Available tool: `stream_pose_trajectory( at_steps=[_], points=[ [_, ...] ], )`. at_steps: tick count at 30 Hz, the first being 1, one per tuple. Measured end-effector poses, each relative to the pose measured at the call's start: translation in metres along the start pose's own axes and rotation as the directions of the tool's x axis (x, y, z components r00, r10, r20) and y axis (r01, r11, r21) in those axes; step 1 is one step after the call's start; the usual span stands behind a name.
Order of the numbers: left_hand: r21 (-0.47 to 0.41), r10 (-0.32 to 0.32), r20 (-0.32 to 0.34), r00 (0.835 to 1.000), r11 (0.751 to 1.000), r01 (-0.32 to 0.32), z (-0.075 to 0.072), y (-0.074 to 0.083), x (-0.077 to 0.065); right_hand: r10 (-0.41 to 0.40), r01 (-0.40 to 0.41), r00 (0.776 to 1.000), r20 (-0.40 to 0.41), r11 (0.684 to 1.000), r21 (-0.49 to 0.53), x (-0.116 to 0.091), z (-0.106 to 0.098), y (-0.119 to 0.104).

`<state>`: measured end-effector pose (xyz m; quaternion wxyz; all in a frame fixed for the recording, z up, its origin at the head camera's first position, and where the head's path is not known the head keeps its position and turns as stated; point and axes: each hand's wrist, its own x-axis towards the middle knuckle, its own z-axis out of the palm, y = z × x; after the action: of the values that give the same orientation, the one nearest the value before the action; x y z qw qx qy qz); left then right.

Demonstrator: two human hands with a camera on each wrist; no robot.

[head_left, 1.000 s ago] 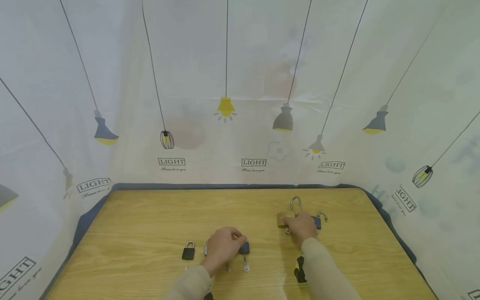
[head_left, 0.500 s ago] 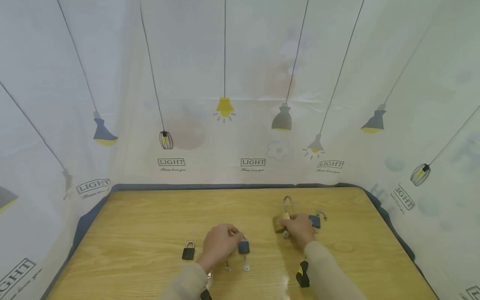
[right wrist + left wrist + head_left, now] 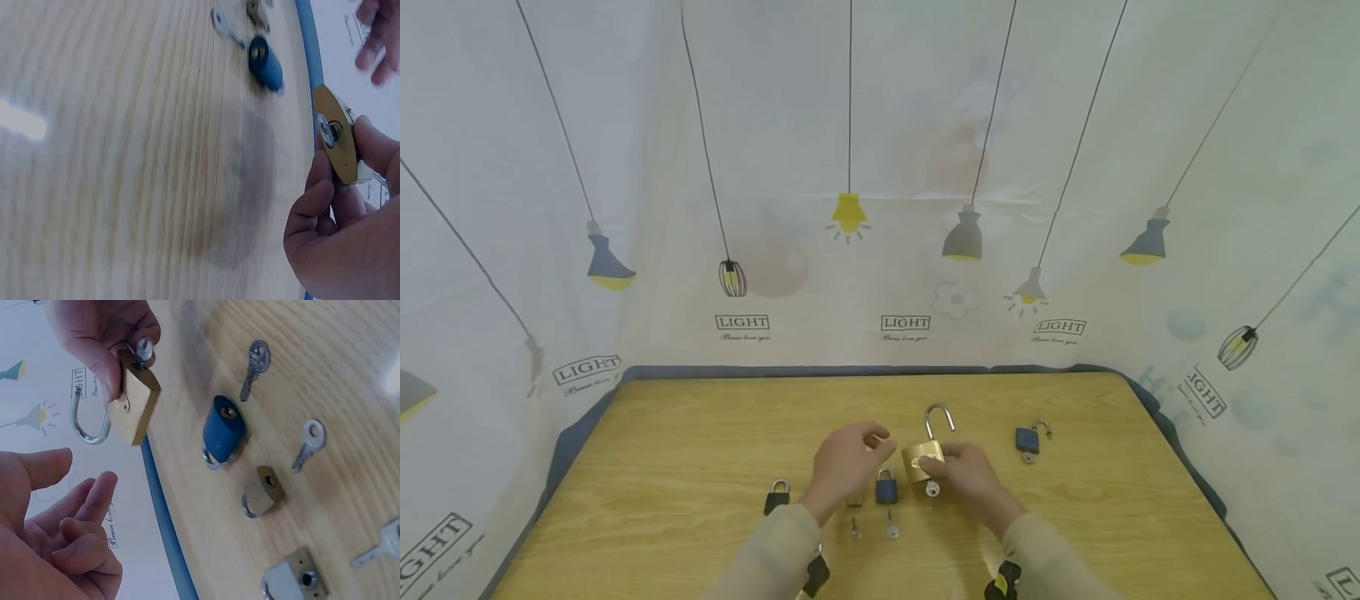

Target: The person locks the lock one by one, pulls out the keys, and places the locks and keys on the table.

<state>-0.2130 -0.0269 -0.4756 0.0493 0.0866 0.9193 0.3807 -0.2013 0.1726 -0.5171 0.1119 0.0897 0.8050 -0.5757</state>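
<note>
My right hand (image 3: 973, 479) holds a large brass padlock (image 3: 922, 461) by its body, thumb on the front face. Its shackle (image 3: 90, 428) stands released, and a key (image 3: 932, 488) sticks out of its bottom. In the left wrist view the padlock is raised above the tabletop. To its left my left hand (image 3: 850, 458) hovers with thumb and fingers apart, holding nothing. Beneath and beside the hands lie a blue padlock (image 3: 887, 490) and a small brass padlock (image 3: 264, 490), the latter mostly covered by the left hand in the head view.
Loose keys lie in front of the locks, one key (image 3: 892, 528) below the blue padlock. A black padlock (image 3: 777, 500) lies left, partly behind the sleeve; a silver padlock (image 3: 294, 578) shows in the left wrist view. Far right is another blue padlock (image 3: 1027, 441), shackle released.
My right hand has carried the large brass padlock left and nearer, away from the far-right blue padlock. My left hand has risen slightly, baring the near blue padlock and part of the small brass one.
</note>
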Motion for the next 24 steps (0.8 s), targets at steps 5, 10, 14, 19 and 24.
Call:
stream_pose_trajectory(
  at_steps=[5,10,14,19,24],
  points=[
    [0.020,-0.002,0.000,1.000,1.000,0.002,0.003,0.011,0.009,-0.030,0.025,0.997,0.068,0.997,0.074,-0.010,0.014,-0.005],
    [0.138,0.008,0.000,1.000,0.990,-0.008,0.009,0.027,0.019,-0.079,0.076,0.994,0.074,0.996,0.046,-0.019,0.020,-0.011],
    [0.214,0.069,0.013,0.998,0.974,-0.070,0.015,0.040,0.020,-0.109,0.106,0.992,0.066,0.993,0.049,-0.026,0.023,-0.013],
    [0.243,0.149,-0.030,0.988,0.960,-0.138,0.019,0.049,0.017,-0.107,0.104,0.991,0.082,0.994,0.038,-0.032,0.024,-0.015],
    [0.138,0.159,0.009,0.987,0.978,-0.158,0.014,0.051,0.022,-0.066,0.061,0.993,0.100,0.996,0.058,-0.032,0.018,-0.018]
  ],
)
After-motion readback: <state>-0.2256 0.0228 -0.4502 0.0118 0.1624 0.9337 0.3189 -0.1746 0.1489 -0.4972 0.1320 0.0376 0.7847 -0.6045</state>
